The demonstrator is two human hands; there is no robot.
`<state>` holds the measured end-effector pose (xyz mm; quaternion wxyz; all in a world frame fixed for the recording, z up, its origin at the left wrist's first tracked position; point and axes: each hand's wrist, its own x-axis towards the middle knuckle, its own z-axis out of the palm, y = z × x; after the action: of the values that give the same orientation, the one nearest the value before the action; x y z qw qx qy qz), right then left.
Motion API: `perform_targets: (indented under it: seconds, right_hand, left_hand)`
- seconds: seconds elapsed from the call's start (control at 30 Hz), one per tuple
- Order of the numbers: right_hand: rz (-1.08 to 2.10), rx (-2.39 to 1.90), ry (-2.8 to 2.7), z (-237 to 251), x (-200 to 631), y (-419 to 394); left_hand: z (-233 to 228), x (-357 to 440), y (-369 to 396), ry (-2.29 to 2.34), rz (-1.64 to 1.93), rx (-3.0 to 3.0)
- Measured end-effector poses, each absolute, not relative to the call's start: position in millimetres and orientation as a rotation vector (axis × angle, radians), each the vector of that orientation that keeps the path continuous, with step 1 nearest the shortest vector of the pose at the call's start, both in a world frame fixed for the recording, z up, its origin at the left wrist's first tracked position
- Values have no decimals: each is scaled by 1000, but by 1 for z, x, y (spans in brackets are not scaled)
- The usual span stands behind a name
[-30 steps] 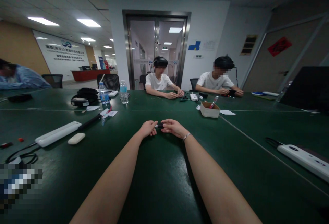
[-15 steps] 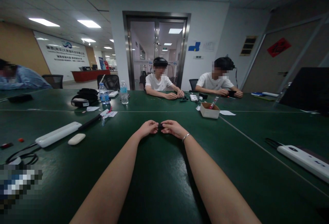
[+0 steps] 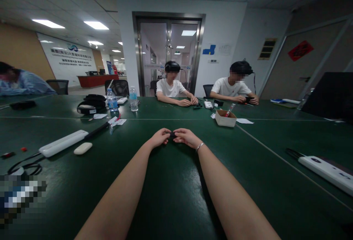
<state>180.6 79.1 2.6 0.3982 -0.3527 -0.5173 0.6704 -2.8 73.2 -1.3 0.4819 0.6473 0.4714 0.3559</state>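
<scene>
Both my arms reach forward over the dark green table (image 3: 171,196). Between my fingertips is a small black object (image 3: 172,135), too small and too covered for me to tell its kind. My left hand (image 3: 160,137) pinches its left end. My right hand (image 3: 187,137), with a silvery bracelet (image 3: 199,147) at the wrist, is closed on its right end. The hands are a short way apart, just above or resting on the tabletop.
To the left lie a white power strip (image 3: 64,143), a white oval case (image 3: 83,148) and a black pouch (image 3: 91,104). Two water bottles (image 3: 112,100) stand beyond. A small open box (image 3: 225,118) and another white device (image 3: 325,172) are on the right. Two people sit opposite.
My hands hold nearly the same pose on the black object, with only slight finger movement. The whole view has shifted by a few pixels.
</scene>
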Motion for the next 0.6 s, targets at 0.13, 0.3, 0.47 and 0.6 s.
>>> perform_targets:
  seconds: [0.13,0.3,0.47,0.6]
  right_hand:
    - [1706,-891,-1302,3,181,79]
    - [1705,-902,-1287,5,180,77]
    - [1707,-885,-1287,8,179,74]
    - [1715,-897,-1277,8,180,75]
  left_hand:
    - [-1,-1,72,1197,841,1628]
    - [1,0,69,1213,874,1616]
    - [1,0,70,1212,886,1627]
    - [0,-1,71,1200,879,1628]
